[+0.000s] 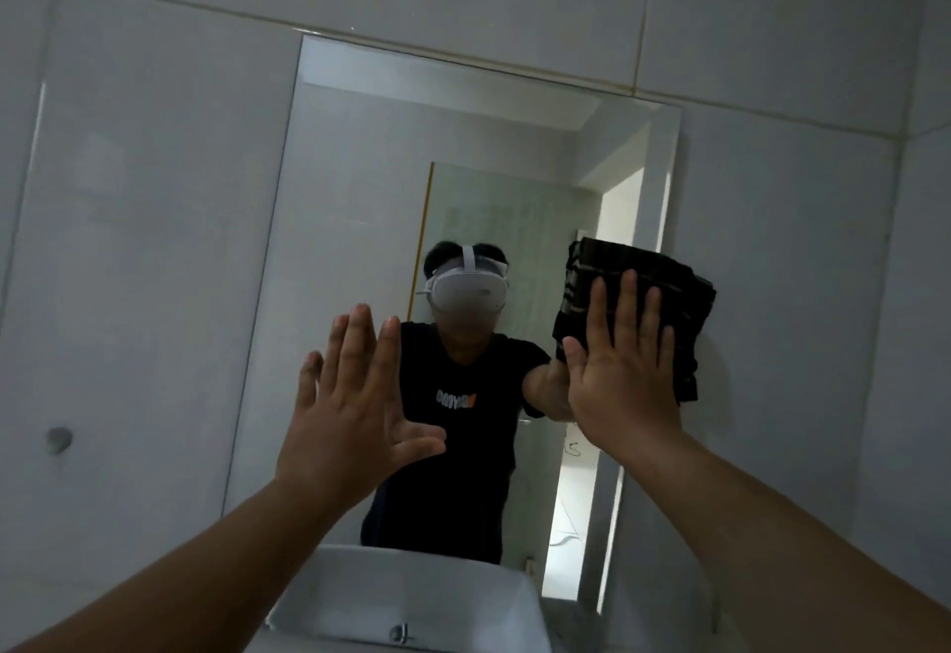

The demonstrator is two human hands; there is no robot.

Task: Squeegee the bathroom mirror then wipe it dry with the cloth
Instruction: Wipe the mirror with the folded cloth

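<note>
Right hand (620, 364) is flat against a dark folded cloth (646, 305), pressing it onto the mirror (360, 189) at the right edge, about mid-height. Fingers straight and slightly spread, pointing up, palm on the cloth, not curled round it. The cloth is dark with thin paler stripes, folded into a rough rectangle. Its long axis runs up and down, tilted a bit with the top leaning left; part of it overhangs the mirror's right edge onto the wall tile (797, 266).

Left hand (355, 395) is open and empty, raised in front of the mirror's lower middle, fingers together and pointing up, thumb out to the right. Cannot tell if it touches the glass.

The mirror is tall, long axis vertical, fixed on the tiled wall. White sink (360, 606) sits just below it. A small round knob (58, 439) is on the wall far left.
</note>
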